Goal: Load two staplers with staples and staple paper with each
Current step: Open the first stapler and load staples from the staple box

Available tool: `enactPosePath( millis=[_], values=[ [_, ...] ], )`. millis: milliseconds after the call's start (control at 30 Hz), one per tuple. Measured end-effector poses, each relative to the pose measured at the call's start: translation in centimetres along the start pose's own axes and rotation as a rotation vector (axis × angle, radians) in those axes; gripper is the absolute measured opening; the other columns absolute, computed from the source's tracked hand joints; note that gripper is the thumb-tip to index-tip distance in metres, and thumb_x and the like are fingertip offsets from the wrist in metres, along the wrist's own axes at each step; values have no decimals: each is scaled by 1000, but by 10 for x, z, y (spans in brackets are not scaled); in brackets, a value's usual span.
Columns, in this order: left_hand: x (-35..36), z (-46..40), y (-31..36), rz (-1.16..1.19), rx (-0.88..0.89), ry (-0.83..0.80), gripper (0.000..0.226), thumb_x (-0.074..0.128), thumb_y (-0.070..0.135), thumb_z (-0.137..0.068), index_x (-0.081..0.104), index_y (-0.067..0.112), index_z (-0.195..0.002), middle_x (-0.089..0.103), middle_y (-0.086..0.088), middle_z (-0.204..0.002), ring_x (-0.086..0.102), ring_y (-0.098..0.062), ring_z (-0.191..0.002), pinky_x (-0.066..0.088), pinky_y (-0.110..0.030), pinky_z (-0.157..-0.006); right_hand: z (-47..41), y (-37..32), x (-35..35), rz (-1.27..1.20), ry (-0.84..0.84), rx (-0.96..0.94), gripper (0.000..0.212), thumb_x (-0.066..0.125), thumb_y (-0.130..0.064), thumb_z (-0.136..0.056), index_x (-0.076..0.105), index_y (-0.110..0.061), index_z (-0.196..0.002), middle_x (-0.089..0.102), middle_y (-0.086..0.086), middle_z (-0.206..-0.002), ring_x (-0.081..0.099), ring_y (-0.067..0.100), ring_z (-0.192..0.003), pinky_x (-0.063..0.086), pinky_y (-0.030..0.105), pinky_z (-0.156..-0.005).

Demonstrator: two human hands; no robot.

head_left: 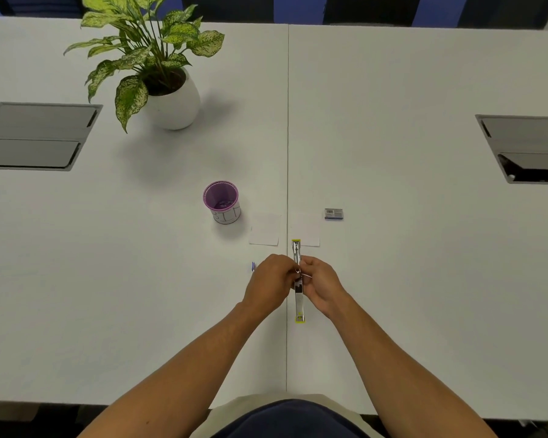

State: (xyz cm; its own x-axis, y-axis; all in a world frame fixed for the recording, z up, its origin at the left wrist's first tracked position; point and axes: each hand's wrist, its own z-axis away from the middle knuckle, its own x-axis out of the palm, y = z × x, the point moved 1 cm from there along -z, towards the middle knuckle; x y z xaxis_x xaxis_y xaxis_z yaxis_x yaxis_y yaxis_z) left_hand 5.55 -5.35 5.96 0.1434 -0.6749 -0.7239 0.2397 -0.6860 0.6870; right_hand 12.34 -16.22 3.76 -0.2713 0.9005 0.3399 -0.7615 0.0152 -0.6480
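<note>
The left hand (271, 278) and the right hand (318, 284) meet over the middle of a stapler (298, 281) that lies swung open flat along the seam of the surface (424, 279); both hands are closed on it from either side, fingertips pinched at about its hinge, though whether they also hold a strip of staples there is too small to tell; the stapler's yellow-tipped ends stick out beyond the hands, one toward the person, one away. Its far end just reaches the near edge of a paper slip (310, 232); a second slip (265, 230) lies just left of the seam, beside the first. A small staple box (333, 214) sits near the right slip, a little beyond it; a purple cup (222, 200) stands left of the slips, apart from them. A tiny blue-violet thing (253, 267) lies just left of the left hand; it may be part of the second stapler, but I cannot tell. A potted plant (159, 67) stands well back.

As I judge it, the task is early; this looks like the loading of the first stapler, the magazine laid open and being filled or about to be shut; neither slip shows a staple that I can make out. Left to do, it seems: close this stapler, staple one slip, then load the other stapler and staple with it.
</note>
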Motion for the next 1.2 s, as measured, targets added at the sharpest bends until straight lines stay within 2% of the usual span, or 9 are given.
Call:
enactPosePath(
  millis=[133,267,433,567,667,800,900,1000,1200],
  values=[
    [11,-6,-3,-22,-55,-99,20,49,6,-95,68,3,-99,68,-11,-99,60,-24,-96,47,-35,-82,-3,4,-8,15,24,30,24,42,-5,-101,59,0,-117,68,15,-92,64,25,-74,56,40,-68],
    [21,-9,-11,-79,-66,-162,20,49,3,-95,67,4,-104,67,-10,-103,63,-24,-95,47,-31,-80,-7,7,-18,101,94,69,20,44,-9,-101,60,-6,-114,69,15,-99,68,27,-84,59,39,-71],
    [33,-17,-23,-102,-71,-193,20,51,5,-95,68,8,-105,68,-7,-104,63,-21,-95,46,-28,-82,-13,15,-38,264,199,42,12,54,-15,-97,64,-12,-102,67,9,-90,66,20,-81,58,40,-82],
    [45,-25,-29,-142,-89,-276,21,50,4,-95,67,8,-107,67,-8,-106,63,-21,-96,45,-25,-82,-20,19,-59,383,267,23,10,55,-16,-95,65,-16,-93,68,6,-88,65,16,-77,58,35,-75],
    [52,-31,-31,-162,-94,-323,22,49,4,-95,68,8,-105,67,-8,-105,63,-22,-96,49,-33,-86,-26,12,-75,435,303,11,12,54,-12,-93,66,-14,-91,67,5,-84,62,14,-71,54,30,-65],
    [59,-34,-33,-203,-84,-379,22,48,-2,-90,67,5,-100,67,-8,-101,64,-25,-94,50,-38,-85,-36,0,-93,472,351,-13,11,55,-13,-92,66,-14,-91,67,5,-84,63,15,-72,53,27,-62],
    [64,-35,-36,-204,-77,-398,22,48,-2,-90,65,4,-101,66,-9,-103,62,-25,-95,50,-38,-83,-45,-10,-101,520,358,-51,11,56,-11,-92,66,-16,-92,67,5,-86,64,14,-73,55,25,-62],
    [67,-34,-40,-209,-63,-404,18,50,1,-92,64,4,-103,64,-9,-104,60,-24,-96,50,-36,-81,-56,-23,-102,651,368,-108,13,56,-13,-94,65,-13,-103,69,9,-96,66,18,-80,57,34,-74],
    [67,-30,-46,-165,1,-349,19,54,13,-95,62,3,-109,61,-8,-113,58,-24,-104,48,-36,-85,-94,-65,-92,1023,437,-381,24,59,-3,-90,63,-4,-114,65,15,-105,63,28,-93,50,35,-86]
  ],
)
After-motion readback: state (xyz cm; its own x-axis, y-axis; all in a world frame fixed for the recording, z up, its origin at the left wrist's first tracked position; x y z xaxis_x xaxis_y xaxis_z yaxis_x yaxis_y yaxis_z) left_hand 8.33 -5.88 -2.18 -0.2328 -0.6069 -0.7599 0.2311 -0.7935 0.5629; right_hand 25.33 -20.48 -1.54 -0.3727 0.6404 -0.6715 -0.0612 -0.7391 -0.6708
